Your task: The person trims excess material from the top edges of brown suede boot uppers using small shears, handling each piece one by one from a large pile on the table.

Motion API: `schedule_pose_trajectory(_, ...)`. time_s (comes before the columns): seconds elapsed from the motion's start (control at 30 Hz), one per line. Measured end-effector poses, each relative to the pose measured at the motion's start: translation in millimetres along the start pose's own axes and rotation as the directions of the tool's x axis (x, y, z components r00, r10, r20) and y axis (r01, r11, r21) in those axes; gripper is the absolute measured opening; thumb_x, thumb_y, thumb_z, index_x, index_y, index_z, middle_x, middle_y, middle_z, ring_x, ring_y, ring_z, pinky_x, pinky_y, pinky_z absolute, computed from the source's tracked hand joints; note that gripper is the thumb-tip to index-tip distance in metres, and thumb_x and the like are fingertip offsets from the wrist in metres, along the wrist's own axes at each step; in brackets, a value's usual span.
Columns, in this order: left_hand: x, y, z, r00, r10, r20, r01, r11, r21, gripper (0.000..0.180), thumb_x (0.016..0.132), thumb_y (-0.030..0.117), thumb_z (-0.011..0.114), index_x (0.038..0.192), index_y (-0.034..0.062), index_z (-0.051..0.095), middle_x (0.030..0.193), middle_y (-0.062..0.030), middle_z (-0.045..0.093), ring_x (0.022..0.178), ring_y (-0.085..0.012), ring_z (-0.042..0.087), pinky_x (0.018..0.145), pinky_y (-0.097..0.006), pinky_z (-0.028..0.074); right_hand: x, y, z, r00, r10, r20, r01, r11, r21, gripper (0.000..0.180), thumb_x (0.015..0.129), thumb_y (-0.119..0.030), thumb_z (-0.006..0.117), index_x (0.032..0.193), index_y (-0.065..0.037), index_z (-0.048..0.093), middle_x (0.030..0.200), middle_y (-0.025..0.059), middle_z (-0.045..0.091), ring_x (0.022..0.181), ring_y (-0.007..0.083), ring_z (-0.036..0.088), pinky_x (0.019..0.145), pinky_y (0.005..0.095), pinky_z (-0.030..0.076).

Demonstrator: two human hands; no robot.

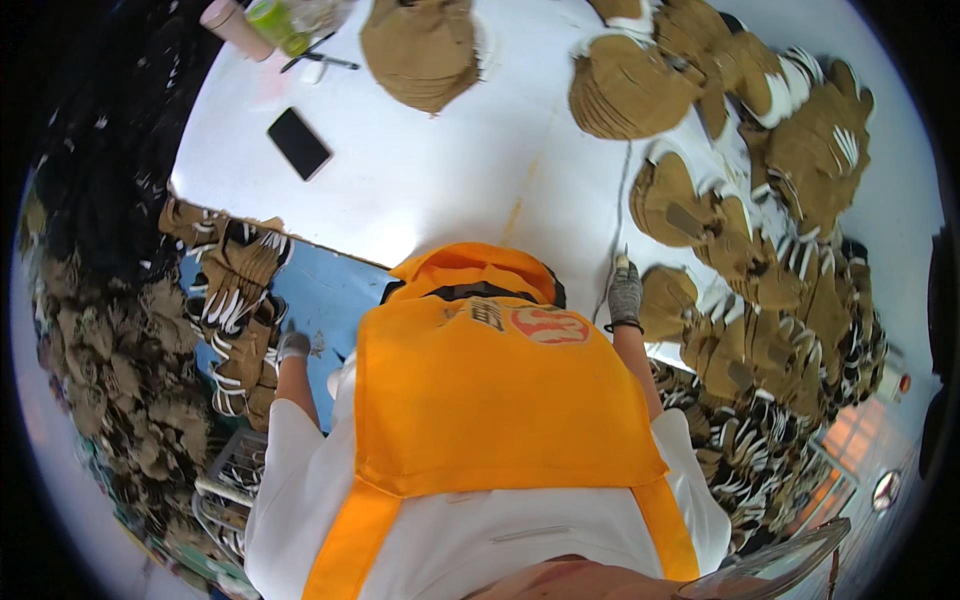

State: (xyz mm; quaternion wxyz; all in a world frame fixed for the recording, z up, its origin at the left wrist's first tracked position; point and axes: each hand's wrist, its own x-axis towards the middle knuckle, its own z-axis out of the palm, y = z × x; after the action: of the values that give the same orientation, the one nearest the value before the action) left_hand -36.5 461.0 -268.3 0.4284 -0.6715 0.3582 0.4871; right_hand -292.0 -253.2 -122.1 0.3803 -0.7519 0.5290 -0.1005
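At the near edge of the white table, the person in an orange vest stands with both gloved hands out. Right hand is closed around a thin white cord, just beside a brown cut piece on the right. Left hand rests against a stack of brown and white-striped pieces; its grip cannot be told. A black phone lies far left, well apart.

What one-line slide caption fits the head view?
Gloved left hand and right hand flank white table piled with tan cutouts.
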Motion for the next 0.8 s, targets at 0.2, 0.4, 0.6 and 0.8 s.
schedule_pose_trajectory(0.2,-13.2,-24.4,-56.2,0.954,-0.268,-0.133,0.082,0.661,-0.745,0.034,0.098,0.028,0.044,0.090,0.0115,0.073,0.121,-0.0121,0.063,0.113,-0.0293,0.058,0.092,-0.044,0.045,9.0,21.8,1.4,0.984,-0.025,-0.175,-0.054,0.900,-0.432,0.039,0.098,-0.033,0.046,0.120,-0.002,0.054,0.106,0.0253,0.058,0.098,0.0410,0.057,0.082,0.0452,0.045)
schedule_pose_trajectory(0.4,-70.6,-7.9,-224.3,0.896,-0.339,-0.286,-0.080,0.510,-0.857,0.045,0.090,0.051,0.055,0.084,0.0105,0.074,0.103,-0.0144,0.069,0.103,-0.0332,0.061,0.092,-0.040,0.047,23.3,34.3,36.2,0.830,0.520,-0.204,-0.095,0.491,0.866,0.031,0.094,-0.029,0.058,0.111,-0.003,0.054,0.100,0.0120,0.060,0.086,0.0202,0.058,0.075,0.0317,0.048)
schedule_pose_trajectory(0.6,-72.8,15.6,-236.8,0.899,-0.302,-0.317,-0.249,0.243,-0.938,0.055,0.086,0.023,0.067,0.134,0.0038,0.048,0.134,-0.0180,0.053,0.125,-0.0358,0.049,0.103,-0.040,0.041,-5.3,-4.5,19.9,0.891,0.122,-0.437,0.144,0.837,0.527,0.034,0.087,-0.020,0.066,0.116,-0.005,0.056,0.108,0.0092,0.059,0.099,0.0231,0.055,0.080,0.0340,0.046)
schedule_pose_trajectory(0.8,96.6,2.8,-104.0,0.869,0.261,-0.420,-0.470,0.699,-0.538,0.047,0.090,0.041,0.054,0.120,0.0051,0.060,0.115,-0.0166,0.064,0.108,-0.0344,0.059,0.095,-0.036,0.045,19.4,-140.0,-30.8,0.719,-0.534,-0.445,0.498,0.842,-0.207,0.055,0.080,-0.014,0.068,0.130,-0.005,0.049,0.121,0.0191,0.053,0.115,0.0370,0.048,0.098,0.0454,0.039)
